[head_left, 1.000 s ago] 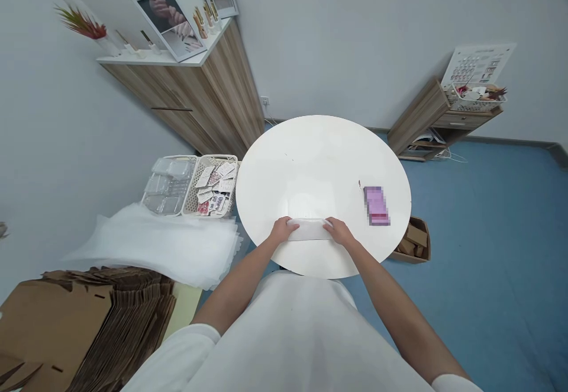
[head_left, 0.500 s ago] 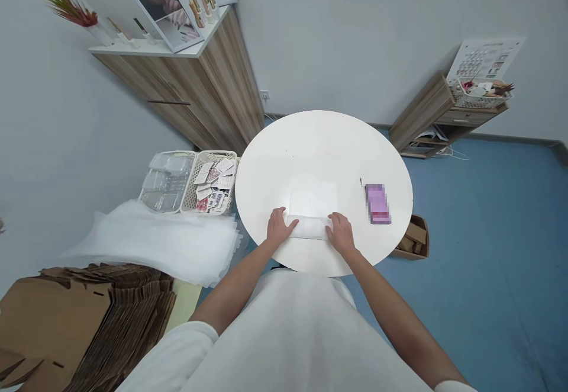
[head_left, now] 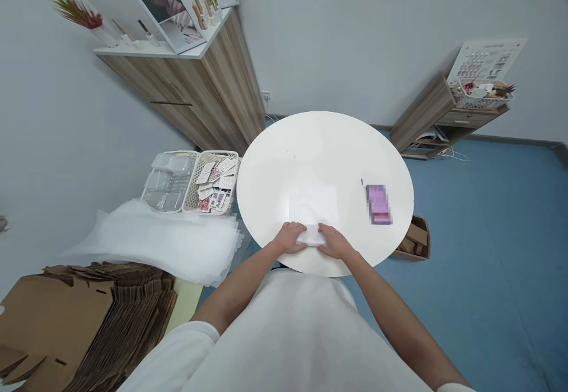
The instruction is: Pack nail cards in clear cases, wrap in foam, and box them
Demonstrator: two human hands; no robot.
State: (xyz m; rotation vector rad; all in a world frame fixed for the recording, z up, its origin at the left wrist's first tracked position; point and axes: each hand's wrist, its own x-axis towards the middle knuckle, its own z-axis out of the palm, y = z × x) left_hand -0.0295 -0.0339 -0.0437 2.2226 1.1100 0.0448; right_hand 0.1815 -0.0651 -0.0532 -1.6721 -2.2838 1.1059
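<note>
A small white bundle [head_left: 312, 235], wrapped in what looks like thin foam sheet, lies near the front edge of the white round table [head_left: 319, 137]. My left hand [head_left: 290, 238] grips its left end, thumb on the near side and fingers over the far side. At the right end my right hand [head_left: 333, 242] grips it the same way. A thin white sheet [head_left: 313, 199] lies flat on the table just beyond the bundle; whether the two are joined I cannot tell. What is inside the wrapping is hidden.
Right of my hands lies a purple pixelated item [head_left: 378, 204]. To the left are a stack of white foam sheets [head_left: 164, 238], a basket of printed cards [head_left: 215, 188], a basket of clear plastic boxes [head_left: 166, 182] and folded cardboard [head_left: 57, 321]. A cardboard box [head_left: 415, 241] stands on the floor.
Both hands have drawn nearer to me and closer together. The white bundle between them has come toward the table's front edge and shows less width.
</note>
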